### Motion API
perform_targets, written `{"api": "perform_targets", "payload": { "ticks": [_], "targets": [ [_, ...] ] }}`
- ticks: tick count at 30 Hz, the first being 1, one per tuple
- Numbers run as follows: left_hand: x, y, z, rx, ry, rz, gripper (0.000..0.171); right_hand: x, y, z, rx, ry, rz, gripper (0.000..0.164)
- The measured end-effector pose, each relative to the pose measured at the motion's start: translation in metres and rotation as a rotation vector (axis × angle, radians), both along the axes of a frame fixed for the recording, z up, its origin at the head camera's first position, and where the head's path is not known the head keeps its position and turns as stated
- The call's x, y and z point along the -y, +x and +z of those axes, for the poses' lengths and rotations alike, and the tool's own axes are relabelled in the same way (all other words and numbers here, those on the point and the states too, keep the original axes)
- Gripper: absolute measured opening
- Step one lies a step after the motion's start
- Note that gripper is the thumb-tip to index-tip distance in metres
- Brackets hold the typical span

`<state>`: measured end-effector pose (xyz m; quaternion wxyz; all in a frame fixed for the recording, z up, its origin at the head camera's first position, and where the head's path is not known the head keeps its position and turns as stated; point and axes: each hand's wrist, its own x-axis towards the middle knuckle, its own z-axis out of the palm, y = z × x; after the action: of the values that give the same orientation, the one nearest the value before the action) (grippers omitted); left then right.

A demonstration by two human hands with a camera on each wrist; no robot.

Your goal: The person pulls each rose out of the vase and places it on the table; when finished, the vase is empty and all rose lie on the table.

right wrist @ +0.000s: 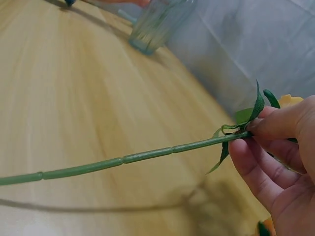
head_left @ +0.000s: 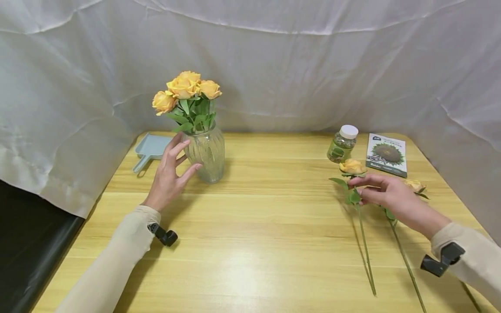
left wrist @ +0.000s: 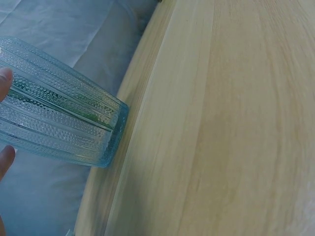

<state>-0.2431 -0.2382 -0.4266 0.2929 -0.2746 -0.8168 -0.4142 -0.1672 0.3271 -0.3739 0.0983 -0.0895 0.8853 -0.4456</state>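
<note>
In the head view my right hand [head_left: 391, 198] pinches the green stem of a yellow-orange rose [head_left: 353, 167] just below its bloom, between thumb and fingers. The leafy stem [right wrist: 147, 155] stretches away from the fingertips over the table in the right wrist view. At the left, a ribbed clear glass vase [head_left: 209, 156] stands upright with several yellow-orange roses [head_left: 184, 87] in it. My left hand [head_left: 170, 174] is beside the vase, fingers spread and loosely bent, fingertips right at the glass [left wrist: 64, 108].
Another rose [head_left: 415, 186] lies under my right forearm, with a further stem [head_left: 469, 295] at the lower right. Behind them are a white-capped jar [head_left: 342, 144] and a sunflower seed packet [head_left: 386, 155]. A light blue dustpan [head_left: 152, 147] lies left of the vase; a grey curtain [head_left: 274, 78] borders the table.
</note>
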Motion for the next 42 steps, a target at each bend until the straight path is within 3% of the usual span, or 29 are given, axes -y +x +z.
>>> {"api": "perform_targets", "payload": {
  "ticks": [9,17,26,33,42],
  "targets": [
    [0.0,0.0,0.001,-0.007,0.004,0.001,0.077,-0.003,0.007,-0.022,0.039,-0.078,0.022,0.038],
    [-0.001,0.0,0.001,-0.002,0.0,0.0,0.077,-0.005,0.011,-0.029,0.115,-0.052,-0.024,0.045],
    [0.0,0.0,0.0,0.009,-0.011,0.008,0.077,-0.006,0.013,-0.041,0.16,-0.089,-0.007,0.045],
    [0.0,0.0,-0.001,0.005,-0.008,0.007,0.077,-0.006,0.014,-0.045,0.14,-0.088,-0.001,0.046],
    [0.001,-0.001,-0.001,0.001,-0.003,0.005,0.076,-0.011,0.018,-0.039,0.135,-0.134,-0.057,0.048]
  ]
}}
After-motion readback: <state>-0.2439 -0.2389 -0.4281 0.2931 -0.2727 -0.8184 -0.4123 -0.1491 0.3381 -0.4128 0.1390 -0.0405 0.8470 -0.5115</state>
